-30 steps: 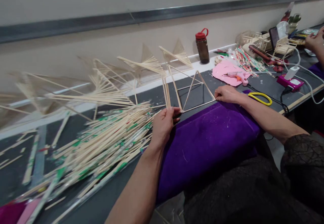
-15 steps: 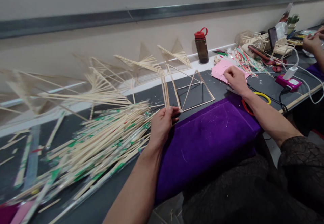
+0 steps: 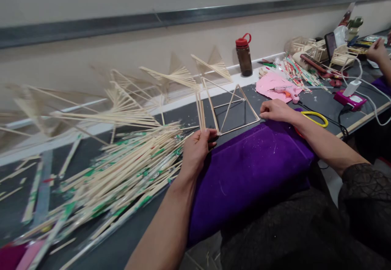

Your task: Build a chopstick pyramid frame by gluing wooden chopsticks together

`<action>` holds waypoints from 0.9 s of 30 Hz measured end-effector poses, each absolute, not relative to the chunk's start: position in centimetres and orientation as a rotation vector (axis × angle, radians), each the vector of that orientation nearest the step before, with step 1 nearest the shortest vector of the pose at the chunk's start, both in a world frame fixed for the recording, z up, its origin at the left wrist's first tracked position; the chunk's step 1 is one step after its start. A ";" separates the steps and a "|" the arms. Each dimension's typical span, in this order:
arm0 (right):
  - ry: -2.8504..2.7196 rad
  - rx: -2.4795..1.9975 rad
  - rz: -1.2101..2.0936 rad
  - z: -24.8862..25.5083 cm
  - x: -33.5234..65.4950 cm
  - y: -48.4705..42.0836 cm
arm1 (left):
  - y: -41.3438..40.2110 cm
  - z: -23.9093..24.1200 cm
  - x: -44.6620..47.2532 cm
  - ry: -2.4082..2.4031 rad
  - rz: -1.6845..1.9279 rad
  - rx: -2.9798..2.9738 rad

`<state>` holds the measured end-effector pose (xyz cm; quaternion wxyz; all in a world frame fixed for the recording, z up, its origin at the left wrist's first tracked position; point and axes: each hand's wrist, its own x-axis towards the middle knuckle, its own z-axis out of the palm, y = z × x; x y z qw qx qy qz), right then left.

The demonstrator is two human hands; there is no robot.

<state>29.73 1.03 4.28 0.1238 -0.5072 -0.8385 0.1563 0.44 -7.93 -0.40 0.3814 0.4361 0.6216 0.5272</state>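
Observation:
My left hand pinches the lower ends of a few thin wooden sticks, which stand up from its fingers. Just right of them, a pyramid-like frame of glued sticks rests at the table's front edge, one corner close to the left fingertips. My right hand is closed beside the frame's right corner, above the purple cloth-covered block; whatever its fingers may hold is hidden. Behind it a pink hot glue gun lies on a pink sheet.
A heap of wrapped chopsticks covers the left. Twisted stick models stand along the wall. A red-lidded bottle, yellow-handled scissors, a magenta power adapter and cables lie rightward. Another person's hand shows far right.
My right hand has come down toward me from over the pink sheet to the frame's right corner, uncovering the glue gun. My left hand stays put. The other person's hand has shifted.

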 end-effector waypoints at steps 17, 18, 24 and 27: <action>-2.568 -1.582 0.255 2.8 29.1 1.7 | -7.9 -0.4 1.0 1.540 1.278 1.169; -2.568 -1.576 0.253 2.7 29.2 1.7 | -7.9 -0.5 1.0 1.535 1.282 1.167; -2.460 -1.545 0.307 3.0 29.8 2.0 | -7.7 -0.8 0.9 1.529 1.297 1.172; -2.345 -1.476 0.304 3.7 29.4 1.0 | -7.6 -0.9 0.8 1.529 1.290 1.161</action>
